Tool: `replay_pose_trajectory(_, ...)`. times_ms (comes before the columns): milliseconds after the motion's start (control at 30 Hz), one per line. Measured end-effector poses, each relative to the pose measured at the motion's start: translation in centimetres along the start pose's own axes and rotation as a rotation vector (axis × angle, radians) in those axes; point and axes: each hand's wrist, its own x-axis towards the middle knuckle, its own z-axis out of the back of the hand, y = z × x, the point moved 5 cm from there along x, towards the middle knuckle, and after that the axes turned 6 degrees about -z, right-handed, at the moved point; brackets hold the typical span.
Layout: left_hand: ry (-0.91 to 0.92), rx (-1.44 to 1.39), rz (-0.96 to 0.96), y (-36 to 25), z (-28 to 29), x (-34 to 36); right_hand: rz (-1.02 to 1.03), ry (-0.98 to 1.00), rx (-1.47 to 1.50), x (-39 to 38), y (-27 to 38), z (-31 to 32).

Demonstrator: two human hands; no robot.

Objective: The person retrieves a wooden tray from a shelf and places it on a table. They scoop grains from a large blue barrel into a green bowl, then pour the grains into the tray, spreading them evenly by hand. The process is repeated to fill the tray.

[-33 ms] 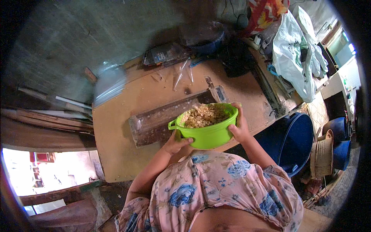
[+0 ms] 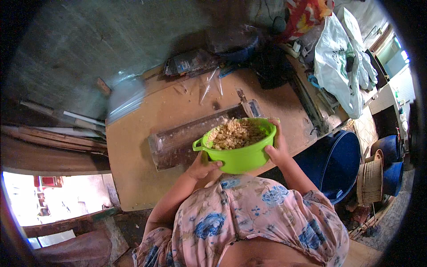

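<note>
The person holds a round lime-green plastic bowl [image 2: 242, 160] with both hands, just off the centre of the view toward four o'clock and close against the pink, blue-flowered garment [image 2: 249, 200]. The left hand [image 2: 201, 167] curls around the bowl's eight o'clock side below the loop handle, thumb on the outer wall; the right hand [image 2: 278, 149] clasps it at three o'clock, thumb on the outside. Crumbly tan mixture [image 2: 238, 135] heaps inside. A long, brown, wooden-looking box [image 2: 178, 144] lies at ten o'clock on the light-brown table [image 2: 129, 173]. Compared with the earlier frame, the grip is unchanged; the bowl sits very slightly lower.
</note>
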Motion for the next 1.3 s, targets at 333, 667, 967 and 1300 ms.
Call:
replay_pose_trajectory(333, 0.042, -0.011, 0.058, -2.0, -0.1, -2.7, -0.153, 0.009, -0.098, -1.4, 5.1, -1.0)
replay_pose_trajectory(667, -0.061, -0.078, 0.031, -5.2, 1.2, -6.7, -0.151, 0.045, -0.071, -1.5, 8.3, -4.1)
replay_pose_trajectory(967, -0.134, -0.081, -0.003, -11.0, 2.6, -9.4, -0.167, 0.101, -0.059, 0.9, 10.3, -9.2)
replay_pose_trajectory(1300, -0.245, -0.061, 0.031, -9.2, 11.3, -10.1, -0.145, 0.154, -0.137, 3.3, 9.9, -16.0)
